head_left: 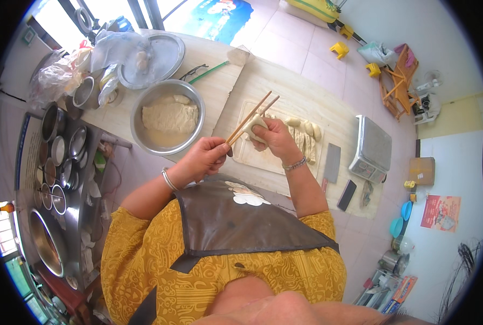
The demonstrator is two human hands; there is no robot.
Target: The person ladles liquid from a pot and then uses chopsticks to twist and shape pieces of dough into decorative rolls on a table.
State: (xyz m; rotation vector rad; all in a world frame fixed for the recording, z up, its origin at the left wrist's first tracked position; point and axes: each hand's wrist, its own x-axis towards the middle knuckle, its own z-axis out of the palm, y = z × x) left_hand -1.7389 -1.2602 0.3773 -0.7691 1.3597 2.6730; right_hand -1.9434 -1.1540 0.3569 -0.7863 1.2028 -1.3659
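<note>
From where I stand, the left hand [209, 156] is closed around the lower ends of two long wooden chopsticks [258, 106]. The right hand [276, 140] pinches a pale doughy piece [252, 125], thumb on top, up against the sticks; whether it wraps them I can't tell. Under that grip is the cutting board [252, 157], with soft-looking strips [309, 141] to its right and a cleaver [332, 162] beyond them. Left of both hands sits a steel basin [136, 116] holding a wet slab [170, 118]. The piece looks light, soft and stretchy, probably a bit slippery; I'd hold it with broad finger pads, since a hard pinch might tear it. The chopsticks seem stiff and are best held near an end.
</note>
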